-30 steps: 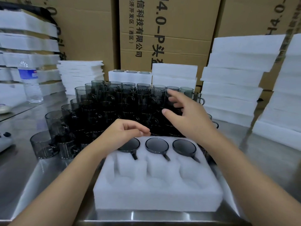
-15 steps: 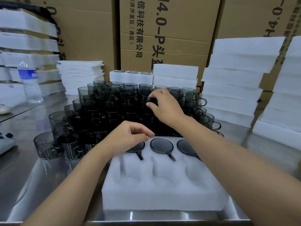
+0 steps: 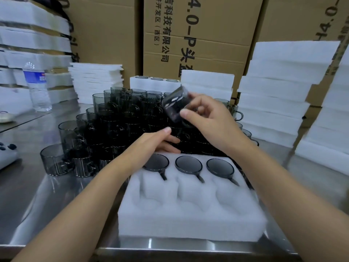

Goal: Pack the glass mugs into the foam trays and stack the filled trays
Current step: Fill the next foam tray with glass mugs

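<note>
A white foam tray (image 3: 190, 218) lies at the table's front edge. Its far row holds three dark glass mugs (image 3: 188, 163); the near row of pockets is bare. Behind the tray stands a dense pile of smoky glass mugs (image 3: 120, 118). My right hand (image 3: 205, 118) grips one tilted mug (image 3: 174, 105) above that pile. My left hand (image 3: 156, 142) reaches with straight fingers among the mugs just behind the tray's far left corner, touching them.
Stacks of white foam trays (image 3: 279, 91) rise at the right, with more foam at the back (image 3: 206, 82) and left (image 3: 96, 82). Cardboard boxes (image 3: 188, 35) form the backdrop. A water bottle (image 3: 36, 87) stands left on the steel table (image 3: 34, 195).
My right hand has lifted a mug out of the pile and tilted it. My left hand has opened and moved forward from the tray's corner to the mugs.
</note>
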Demonstrator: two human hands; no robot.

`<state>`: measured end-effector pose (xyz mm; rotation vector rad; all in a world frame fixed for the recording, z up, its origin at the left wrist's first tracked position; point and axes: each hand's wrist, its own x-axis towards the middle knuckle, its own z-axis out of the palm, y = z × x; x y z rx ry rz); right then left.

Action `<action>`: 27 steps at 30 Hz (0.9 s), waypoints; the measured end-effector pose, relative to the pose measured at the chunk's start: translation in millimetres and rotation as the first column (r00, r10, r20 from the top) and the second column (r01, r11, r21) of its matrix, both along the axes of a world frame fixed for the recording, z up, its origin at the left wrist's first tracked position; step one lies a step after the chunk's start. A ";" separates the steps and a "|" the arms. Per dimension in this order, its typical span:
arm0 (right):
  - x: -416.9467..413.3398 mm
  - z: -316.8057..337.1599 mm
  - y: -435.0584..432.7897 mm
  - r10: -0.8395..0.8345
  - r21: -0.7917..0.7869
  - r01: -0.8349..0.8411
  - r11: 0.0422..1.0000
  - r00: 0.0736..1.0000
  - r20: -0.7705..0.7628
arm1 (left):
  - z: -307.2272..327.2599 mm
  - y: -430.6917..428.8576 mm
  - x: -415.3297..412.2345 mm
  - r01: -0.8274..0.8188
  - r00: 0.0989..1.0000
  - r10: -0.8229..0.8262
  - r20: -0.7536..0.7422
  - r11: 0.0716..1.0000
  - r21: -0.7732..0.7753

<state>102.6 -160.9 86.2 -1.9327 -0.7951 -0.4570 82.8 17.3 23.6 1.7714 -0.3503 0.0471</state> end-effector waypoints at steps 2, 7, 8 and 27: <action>-4.1 -13.7 -5.4 0.086 -0.003 -0.087 0.996 0.993 -0.084 | -1.3 1.1 0.8 0.020 0.999 -0.022 -0.026 0.998 -0.060; -6.4 -44.3 -10.9 0.081 0.015 -0.080 0.997 0.995 -0.059 | -1.1 0.9 1.3 -0.023 0.998 0.017 0.065 0.994 0.106; -7.1 -45.5 -12.1 0.078 0.002 -0.078 0.997 0.997 -0.011 | -0.3 0.7 0.8 -0.050 0.994 0.035 0.104 0.988 0.143; -11.5 -50.2 -26.9 0.121 -0.118 -0.104 0.988 0.982 0.144 | -1.7 1.3 -0.1 0.055 0.993 -0.070 0.094 0.986 0.161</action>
